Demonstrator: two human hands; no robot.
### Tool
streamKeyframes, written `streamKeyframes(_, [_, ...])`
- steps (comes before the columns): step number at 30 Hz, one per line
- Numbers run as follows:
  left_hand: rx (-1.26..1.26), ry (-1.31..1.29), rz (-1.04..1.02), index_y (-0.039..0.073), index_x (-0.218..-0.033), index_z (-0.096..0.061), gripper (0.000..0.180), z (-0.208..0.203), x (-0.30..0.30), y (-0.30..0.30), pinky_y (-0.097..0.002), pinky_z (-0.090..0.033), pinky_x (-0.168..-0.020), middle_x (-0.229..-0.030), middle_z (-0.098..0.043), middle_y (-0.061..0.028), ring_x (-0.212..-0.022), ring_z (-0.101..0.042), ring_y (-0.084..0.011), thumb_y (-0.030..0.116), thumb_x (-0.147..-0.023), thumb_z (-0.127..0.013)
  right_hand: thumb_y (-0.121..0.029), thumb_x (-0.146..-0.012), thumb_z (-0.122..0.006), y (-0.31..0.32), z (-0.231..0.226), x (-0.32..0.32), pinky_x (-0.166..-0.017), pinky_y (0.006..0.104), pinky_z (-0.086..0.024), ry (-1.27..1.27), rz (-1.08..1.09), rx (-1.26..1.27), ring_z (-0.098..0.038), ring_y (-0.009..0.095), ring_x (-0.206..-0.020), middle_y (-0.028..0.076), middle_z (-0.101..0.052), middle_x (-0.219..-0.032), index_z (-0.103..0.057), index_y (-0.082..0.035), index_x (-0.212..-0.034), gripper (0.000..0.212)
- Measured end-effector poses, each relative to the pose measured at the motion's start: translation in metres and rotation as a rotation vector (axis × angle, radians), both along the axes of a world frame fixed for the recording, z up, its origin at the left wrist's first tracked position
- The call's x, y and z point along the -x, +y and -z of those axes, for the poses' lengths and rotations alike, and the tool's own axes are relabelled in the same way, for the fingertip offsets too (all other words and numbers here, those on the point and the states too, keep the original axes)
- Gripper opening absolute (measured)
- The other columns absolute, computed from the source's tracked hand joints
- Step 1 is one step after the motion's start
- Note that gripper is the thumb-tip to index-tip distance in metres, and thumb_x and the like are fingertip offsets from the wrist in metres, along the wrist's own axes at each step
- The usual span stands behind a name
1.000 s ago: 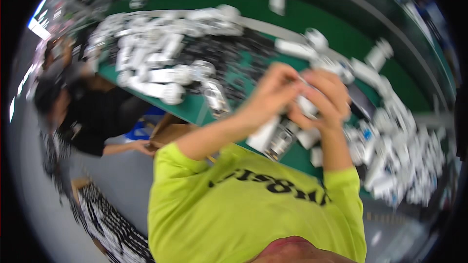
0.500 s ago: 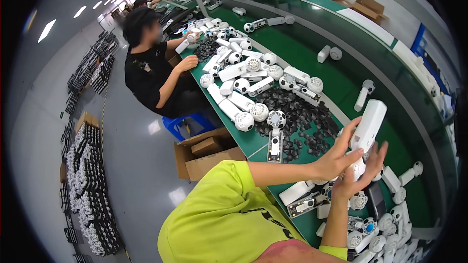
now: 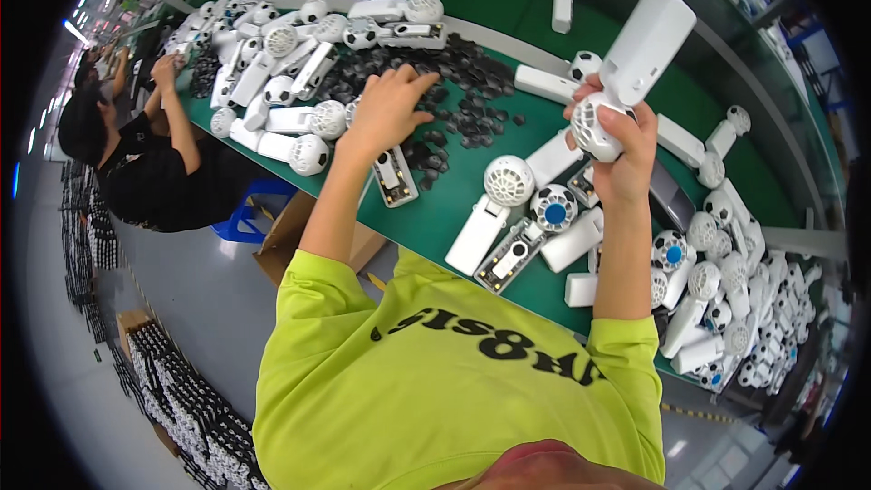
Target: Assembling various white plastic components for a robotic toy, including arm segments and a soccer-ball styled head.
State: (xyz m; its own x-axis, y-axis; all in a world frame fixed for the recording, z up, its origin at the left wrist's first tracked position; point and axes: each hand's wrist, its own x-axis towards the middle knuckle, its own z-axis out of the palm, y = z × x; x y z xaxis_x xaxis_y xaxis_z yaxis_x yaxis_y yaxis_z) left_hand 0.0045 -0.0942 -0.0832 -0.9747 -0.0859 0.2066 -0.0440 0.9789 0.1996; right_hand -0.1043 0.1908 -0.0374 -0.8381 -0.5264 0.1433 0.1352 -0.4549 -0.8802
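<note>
In my right hand (image 3: 626,154) is a white handheld fan (image 3: 648,47), gripped around its ball-shaped head with the handle pointing up and away. My left hand (image 3: 390,113) reaches out with fingers apart over the near left part of a pile of small black discs (image 3: 476,118). Whether its fingertips touch the discs is hard to see. Just below that wrist lies a fan handle with its inside exposed (image 3: 396,180). Between my arms rest a white fan with a grille head (image 3: 508,181) and an uncovered fan handle with a circuit board (image 3: 510,256).
Many more football-patterned and plain white fans (image 3: 281,41) crowd the green table's left side; another heap (image 3: 726,263) covers the right. Beyond a pale rail, a green conveyor (image 3: 508,9) carries several fans. A co-worker in black (image 3: 136,154) sits at left beside a blue stool (image 3: 254,209).
My left hand has left the fan and moved left to the black discs. The right hand keeps the fan, now holding it alone. The view has turned.
</note>
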Motion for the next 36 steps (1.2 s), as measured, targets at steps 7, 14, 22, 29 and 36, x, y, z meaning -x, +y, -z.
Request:
streamKeyframes(7, [-0.037, 0.063, 0.077, 0.006, -0.109, -0.067, 0.030, 0.018, 0.029, -0.012, -0.0401, -0.048, -0.080, -0.094, -0.059, -0.0109, -0.093, -0.059, -0.0307, 0.016, -0.081, -0.071, -0.017, -0.079, -0.066, -0.006, -0.002, -0.008, -0.051, 0.0327, -0.054, 0.024, -0.013, -0.134, -0.066, 0.024, -0.079, 0.016, -0.064, -0.101, -0.058, 0.009, -0.114, 0.044])
streamKeyframes(14, [0.209, -0.005, 0.274, 0.003, -0.090, -0.066, 0.014, 0.022, 0.038, -0.008, -0.0362, -0.050, -0.076, -0.088, -0.058, -0.0091, -0.087, -0.060, -0.0256, 0.015, -0.082, -0.066, -0.020, -0.086, -0.062, -0.008, -0.005, -0.009, -0.053, 0.0322, -0.054, -0.109, -0.028, -0.046, -0.066, 0.021, -0.080, 0.015, -0.064, -0.100, -0.056, 0.008, -0.118, 0.043])
streamKeyframes(22, [0.545, 0.048, 0.365, 0.003, -0.083, -0.063, 0.008, 0.025, 0.041, 0.001, -0.0340, -0.049, -0.074, -0.089, -0.057, -0.0067, -0.085, -0.061, -0.0213, 0.011, -0.083, -0.063, -0.025, -0.089, -0.061, -0.014, 0.003, -0.013, -0.053, 0.0316, -0.054, -0.128, -0.102, -0.130, -0.065, 0.017, -0.078, 0.010, -0.065, -0.096, -0.057, 0.006, -0.117, 0.041])
streamKeyframes(29, [0.395, 0.044, 0.356, 0.001, -0.091, -0.064, 0.014, 0.012, 0.059, 0.000, -0.0359, -0.052, -0.073, -0.091, -0.057, -0.0078, -0.087, -0.061, -0.0233, 0.008, -0.078, -0.062, -0.026, -0.090, -0.061, -0.012, 0.006, -0.010, -0.052, 0.0307, -0.054, -0.094, -0.113, -0.222, -0.064, 0.014, -0.075, 0.009, -0.066, -0.092, -0.058, 0.004, -0.115, 0.039])
streamKeyframes(36, [0.529, 0.112, 0.463, 0.002, -0.083, -0.063, 0.008, 0.025, 0.065, -0.013, -0.0335, -0.055, -0.063, -0.086, -0.057, -0.0073, -0.087, -0.063, -0.0222, 0.008, -0.078, -0.062, -0.026, -0.091, -0.060, -0.005, 0.004, -0.003, -0.052, 0.0304, -0.053, -0.152, -0.043, -0.152, -0.064, 0.014, -0.075, 0.009, -0.066, -0.092, -0.058, 0.004, -0.116, 0.040])
